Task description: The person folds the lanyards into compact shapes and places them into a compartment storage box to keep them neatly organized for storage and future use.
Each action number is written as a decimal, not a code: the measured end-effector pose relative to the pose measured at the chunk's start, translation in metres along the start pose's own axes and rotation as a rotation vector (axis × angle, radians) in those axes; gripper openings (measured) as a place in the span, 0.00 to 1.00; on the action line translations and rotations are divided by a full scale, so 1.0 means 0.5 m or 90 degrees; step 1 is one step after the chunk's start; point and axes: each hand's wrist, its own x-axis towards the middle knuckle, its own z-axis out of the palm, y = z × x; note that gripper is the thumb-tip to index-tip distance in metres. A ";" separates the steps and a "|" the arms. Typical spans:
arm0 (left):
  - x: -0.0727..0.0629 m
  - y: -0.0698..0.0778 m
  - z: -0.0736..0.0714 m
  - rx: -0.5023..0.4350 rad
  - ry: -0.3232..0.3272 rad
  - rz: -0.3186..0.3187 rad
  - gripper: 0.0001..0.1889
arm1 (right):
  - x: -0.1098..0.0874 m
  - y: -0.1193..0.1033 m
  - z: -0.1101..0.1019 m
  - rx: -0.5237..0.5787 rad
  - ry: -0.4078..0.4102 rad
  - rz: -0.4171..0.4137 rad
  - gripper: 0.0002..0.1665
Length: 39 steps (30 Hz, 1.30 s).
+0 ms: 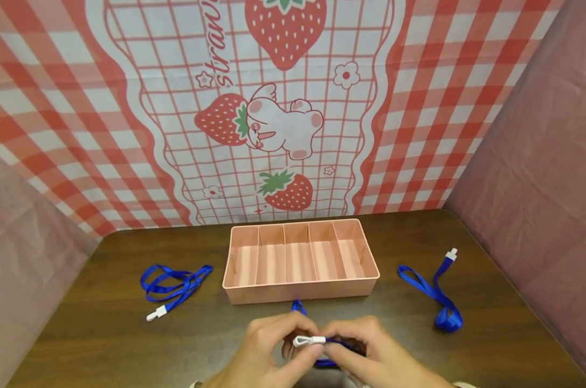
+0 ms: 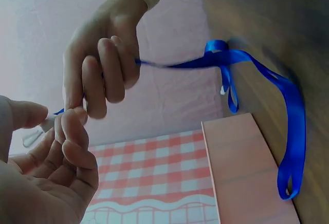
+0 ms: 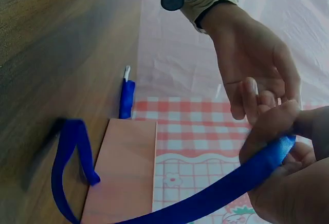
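Near the table's front edge, my left hand (image 1: pixel 261 350) pinches the white plastic clip (image 1: pixel 310 340) of a blue lanyard (image 3: pixel 221 193) between thumb and fingers. Close beside it, my right hand (image 1: pixel 375 350) grips the blue strap just behind the clip, its fingers curled round it. In the left wrist view the rest of the strap (image 2: pixel 295 111) hangs from the right hand in a long loop down to the table. Part of the strap is hidden behind the hands in the head view.
A pink box (image 1: pixel 300 293) with several compartments stands just beyond the hands. A second blue lanyard (image 1: pixel 183 294) lies loosely looped on the wooden table at left, and a third lanyard (image 1: pixel 435 293) at right. A checked strawberry cloth (image 1: pixel 419 134) hangs behind.
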 end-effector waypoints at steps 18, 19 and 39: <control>0.010 0.009 -0.028 0.000 -0.063 -0.030 0.03 | 0.002 0.005 -0.003 -0.133 -0.017 -0.105 0.17; 0.010 0.010 -0.030 -0.002 -0.062 -0.032 0.03 | 0.002 0.004 -0.005 -0.139 -0.017 -0.106 0.17; 0.023 0.019 -0.095 -0.062 0.018 -0.076 0.09 | -0.017 -0.022 -0.058 -0.135 0.031 -0.041 0.22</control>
